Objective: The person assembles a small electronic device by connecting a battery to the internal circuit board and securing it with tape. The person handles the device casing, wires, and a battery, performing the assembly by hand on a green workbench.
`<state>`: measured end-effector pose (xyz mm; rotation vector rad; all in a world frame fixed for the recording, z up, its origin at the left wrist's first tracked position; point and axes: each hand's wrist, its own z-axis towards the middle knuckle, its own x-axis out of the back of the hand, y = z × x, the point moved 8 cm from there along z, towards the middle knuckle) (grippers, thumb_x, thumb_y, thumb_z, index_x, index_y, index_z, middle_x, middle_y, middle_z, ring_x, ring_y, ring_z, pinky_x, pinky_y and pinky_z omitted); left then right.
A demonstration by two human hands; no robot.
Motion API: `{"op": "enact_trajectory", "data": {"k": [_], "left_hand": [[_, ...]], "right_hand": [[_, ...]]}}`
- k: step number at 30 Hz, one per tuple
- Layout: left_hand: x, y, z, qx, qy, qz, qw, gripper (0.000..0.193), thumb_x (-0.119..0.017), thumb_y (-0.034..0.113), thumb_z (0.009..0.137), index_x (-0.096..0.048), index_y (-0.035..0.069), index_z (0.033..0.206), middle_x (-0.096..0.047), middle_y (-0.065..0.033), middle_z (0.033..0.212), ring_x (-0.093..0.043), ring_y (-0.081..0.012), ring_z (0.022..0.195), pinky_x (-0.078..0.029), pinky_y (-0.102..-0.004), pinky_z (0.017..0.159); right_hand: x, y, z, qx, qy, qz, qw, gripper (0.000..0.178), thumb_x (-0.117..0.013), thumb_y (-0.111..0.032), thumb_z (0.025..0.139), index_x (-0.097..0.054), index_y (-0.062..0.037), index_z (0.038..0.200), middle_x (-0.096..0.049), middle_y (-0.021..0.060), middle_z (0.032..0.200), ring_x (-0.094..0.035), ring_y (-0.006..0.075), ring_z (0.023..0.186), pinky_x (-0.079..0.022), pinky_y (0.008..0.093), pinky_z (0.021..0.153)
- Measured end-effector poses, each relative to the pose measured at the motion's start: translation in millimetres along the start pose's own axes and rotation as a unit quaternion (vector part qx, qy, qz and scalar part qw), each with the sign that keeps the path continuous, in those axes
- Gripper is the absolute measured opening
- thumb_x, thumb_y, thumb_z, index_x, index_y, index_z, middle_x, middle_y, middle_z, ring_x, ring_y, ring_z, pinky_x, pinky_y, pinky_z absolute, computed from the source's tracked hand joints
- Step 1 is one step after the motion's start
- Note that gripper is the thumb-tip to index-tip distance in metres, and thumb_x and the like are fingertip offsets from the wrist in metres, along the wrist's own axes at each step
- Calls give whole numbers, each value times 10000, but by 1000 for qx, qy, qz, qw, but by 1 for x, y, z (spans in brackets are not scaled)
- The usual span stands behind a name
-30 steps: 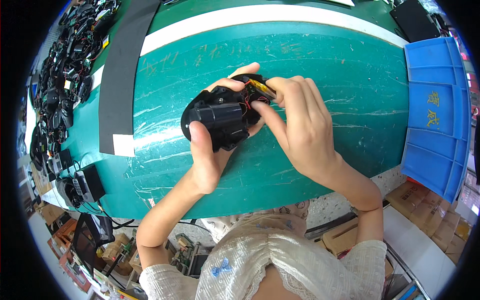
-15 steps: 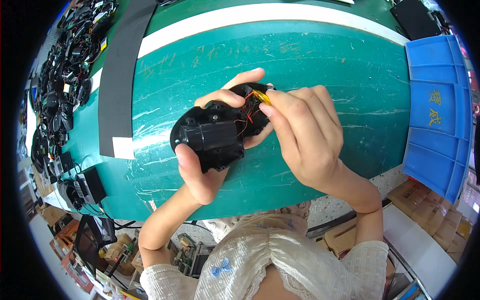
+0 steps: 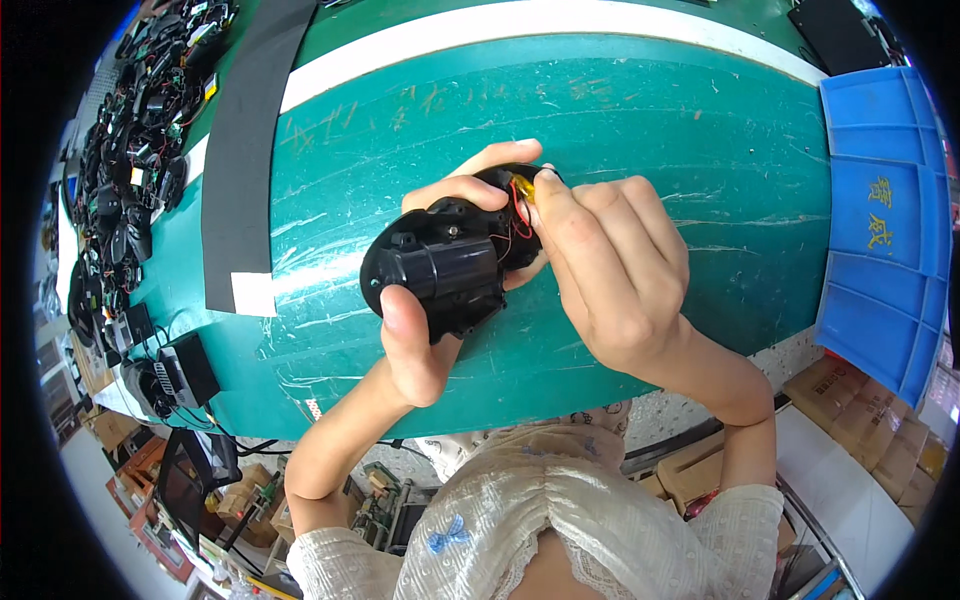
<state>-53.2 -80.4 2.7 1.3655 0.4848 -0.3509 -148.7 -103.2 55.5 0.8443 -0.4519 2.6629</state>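
My left hand (image 3: 422, 365) is wrapped round an opened black plastic housing (image 3: 440, 268), its thumb on the near side and fingers over the far side. The housing has two halves, joined by thin red wires (image 3: 520, 215). A rounded cylinder-like bulge and screw posts show on the nearer half. With thumb and forefinger, my right hand (image 3: 620, 265) pinches a small yellow-wrapped part (image 3: 526, 187) at the far half. The right fingertips hide most of that part. Both hands hold the work above the green table.
A blue plastic bin (image 3: 880, 230) stands at the right edge of the green table (image 3: 680, 110). A black strip (image 3: 240, 170) crosses the left side. Beyond it lies a heap of black wired housings (image 3: 130, 170). Black boxes with cables (image 3: 185, 370) sit at the near left.
The right fingers have pressed the yellow part farther into the far half, and less of it shows. The red wires now bow into a loop. Hands and housing sit slightly farther right.
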Motion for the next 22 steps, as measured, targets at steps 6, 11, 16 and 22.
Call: {"op": "enact_trajectory", "data": {"k": [6, 11, 16, 22], "left_hand": [[4, 1, 4, 2, -1, -30, 1000, 753, -349, 689, 809, -392, 42, 1191, -288, -247, 1358, -443, -296, 1115, -453, -365, 776], [5, -1, 2, 35, -28, -63, 997, 757, -359, 736, 771, -394, 126, 1218, -211, -184, 1419, -303, -390, 1276, -386, -559, 946], [4, 0, 4, 45, -15, -91, 995, 751, -371, 730, 772, -396, 130, 1223, -198, -180, 1427, -335, -342, 1268, -391, -543, 952], [2, 2, 4, 37, -34, -106, 993, 733, -382, 717, 781, -397, 135, 1226, -172, -173, 1441, -333, -326, 1273, -383, -540, 961]], "right_hand": [[-1, 7, -5, -15, 31, 23, 999, 242, -649, -3, 690, -570, 34, 916, -510, 76, 725, -488, 196, 614, -419, 273, 490], [-1, 16, -2, -82, -27, 90, 992, 360, -719, 27, 668, -570, 13, 996, -572, 91, 812, -499, 182, 642, -404, 280, 573], [0, 26, -1, -147, -13, 136, 980, 365, -733, -88, 674, -561, -21, 988, -516, 105, 906, -492, 255, 759, -415, 332, 637], [6, 20, 1, -88, -22, 129, 988, 344, -727, -72, 682, -565, -33, 982, -537, 121, 936, -509, 272, 776, -431, 338, 653]]}}
